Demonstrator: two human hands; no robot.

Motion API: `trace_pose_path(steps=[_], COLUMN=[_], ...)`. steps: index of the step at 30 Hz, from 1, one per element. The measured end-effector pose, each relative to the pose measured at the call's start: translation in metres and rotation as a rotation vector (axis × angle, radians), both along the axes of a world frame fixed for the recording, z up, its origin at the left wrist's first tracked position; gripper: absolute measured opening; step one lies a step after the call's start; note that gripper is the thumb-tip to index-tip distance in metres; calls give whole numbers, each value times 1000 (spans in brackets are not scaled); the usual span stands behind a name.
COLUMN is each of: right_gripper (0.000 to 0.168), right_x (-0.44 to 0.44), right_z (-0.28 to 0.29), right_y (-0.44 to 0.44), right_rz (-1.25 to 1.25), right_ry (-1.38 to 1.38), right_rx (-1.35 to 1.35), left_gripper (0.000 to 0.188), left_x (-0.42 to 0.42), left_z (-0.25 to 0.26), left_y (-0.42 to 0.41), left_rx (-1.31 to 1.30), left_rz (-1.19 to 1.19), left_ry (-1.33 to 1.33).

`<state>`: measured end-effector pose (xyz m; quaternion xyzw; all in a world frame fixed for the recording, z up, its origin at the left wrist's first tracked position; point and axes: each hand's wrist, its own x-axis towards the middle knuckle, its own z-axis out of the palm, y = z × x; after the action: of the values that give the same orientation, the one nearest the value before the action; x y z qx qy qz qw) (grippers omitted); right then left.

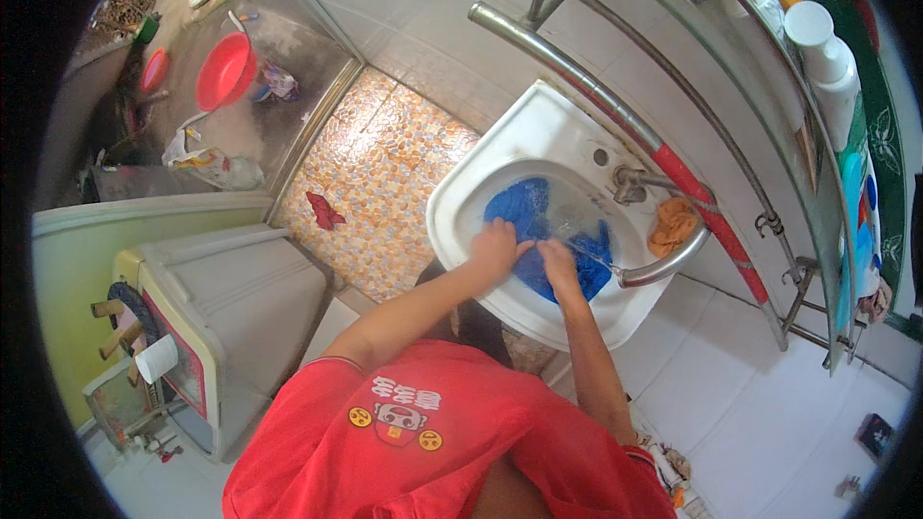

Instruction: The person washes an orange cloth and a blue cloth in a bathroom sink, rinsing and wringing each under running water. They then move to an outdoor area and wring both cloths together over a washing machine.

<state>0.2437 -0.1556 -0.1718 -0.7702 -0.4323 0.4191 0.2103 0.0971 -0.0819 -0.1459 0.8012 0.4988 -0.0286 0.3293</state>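
A blue cloth (520,200) lies wet and spread in the basin of a white ceramic washbasin (461,191). My left hand (496,252) grips the cloth near the basin's front rim, fingers curled onto it. Close beside it, my right hand (559,263) pinches the same cloth; the fingertips of both hands are partly hidden. From the curved metal spout (660,267) a thin stream of water (593,256) runs toward my right hand and the cloth. Some water stands around the drain.
An orange cloth (673,225) rests on the basin's back ledge beside the metal tap (631,184). Above hangs a metal rail (577,61) below a glass shelf with bottles (822,72). A washing machine (238,295) stands left. A red cloth (324,210) lies on the pebble-patterned floor (382,180).
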Motion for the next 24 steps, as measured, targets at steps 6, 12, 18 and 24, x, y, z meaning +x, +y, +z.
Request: trace_pose_path(steps=[6, 12, 18, 24], right_gripper=[33, 25, 24, 40], right_x=[-1, 25, 44, 65], right_z=[135, 176, 170, 90], right_y=[-25, -84, -113, -106], right_rz=[-413, -842, -1041, -509], right_ry=[250, 320, 116, -102], right_rx=[287, 654, 718, 92], left_gripper=[41, 32, 33, 60], left_x=[23, 16, -20, -33], left_z=[-14, 14, 61, -28], left_y=[-4, -10, 27, 23], left_rx=[-1172, -1245, -887, -416], left_rz=[357, 839, 618, 256], left_ry=[-613, -1070, -1065, -400])
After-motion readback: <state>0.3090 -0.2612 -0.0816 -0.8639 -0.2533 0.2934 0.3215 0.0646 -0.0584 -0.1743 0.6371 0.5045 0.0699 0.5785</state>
